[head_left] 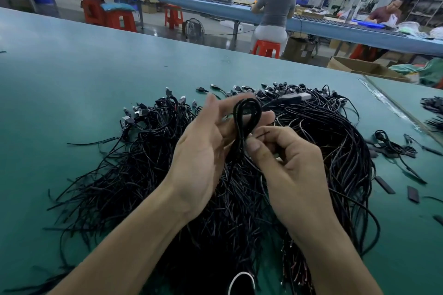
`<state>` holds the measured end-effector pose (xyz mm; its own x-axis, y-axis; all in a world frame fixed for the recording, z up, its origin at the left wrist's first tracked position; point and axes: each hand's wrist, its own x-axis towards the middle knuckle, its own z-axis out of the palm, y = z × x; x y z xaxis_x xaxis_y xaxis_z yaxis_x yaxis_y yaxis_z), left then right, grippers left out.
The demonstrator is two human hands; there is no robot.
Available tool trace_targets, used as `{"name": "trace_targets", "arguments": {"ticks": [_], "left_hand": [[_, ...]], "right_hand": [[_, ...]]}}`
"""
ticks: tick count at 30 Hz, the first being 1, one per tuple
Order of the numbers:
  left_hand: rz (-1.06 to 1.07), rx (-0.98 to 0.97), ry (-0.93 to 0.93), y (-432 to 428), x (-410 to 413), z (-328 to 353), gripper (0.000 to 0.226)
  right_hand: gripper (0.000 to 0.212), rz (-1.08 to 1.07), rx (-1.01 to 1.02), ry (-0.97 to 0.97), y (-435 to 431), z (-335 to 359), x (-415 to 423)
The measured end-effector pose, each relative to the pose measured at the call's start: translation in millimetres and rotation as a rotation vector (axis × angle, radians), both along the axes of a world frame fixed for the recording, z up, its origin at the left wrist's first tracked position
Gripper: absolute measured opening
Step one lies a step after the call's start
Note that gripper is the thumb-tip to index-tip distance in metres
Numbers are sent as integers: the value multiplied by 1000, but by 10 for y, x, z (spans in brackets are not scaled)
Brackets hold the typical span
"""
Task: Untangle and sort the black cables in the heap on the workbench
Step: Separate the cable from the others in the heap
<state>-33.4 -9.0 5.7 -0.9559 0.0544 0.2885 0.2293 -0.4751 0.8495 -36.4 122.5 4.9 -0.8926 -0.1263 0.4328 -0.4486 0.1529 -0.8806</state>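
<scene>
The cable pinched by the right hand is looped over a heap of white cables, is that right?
Not quite: the heap is of black cables, not white. The head view shows the right hand pinching the looped cable over it.

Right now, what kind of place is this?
Probably an electronics assembly workshop: a heap of black USB cables on your green workbench, with seated workers at a long blue bench and red stools behind.
</scene>
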Motion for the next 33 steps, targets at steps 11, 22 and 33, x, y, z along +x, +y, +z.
{"name": "trace_targets", "arguments": {"ticks": [11, 22, 33], "left_hand": [[276, -547, 22, -44, -74, -172, 38], [218, -73, -72, -55, -84, -89, 34], [-101, 169, -95, -93, -13, 21, 35]], "right_hand": [[14, -121, -12, -26, 161, -41, -98], [22, 100, -21, -47, 10, 42, 19], [12, 131, 27, -96, -13, -24, 24]]}}
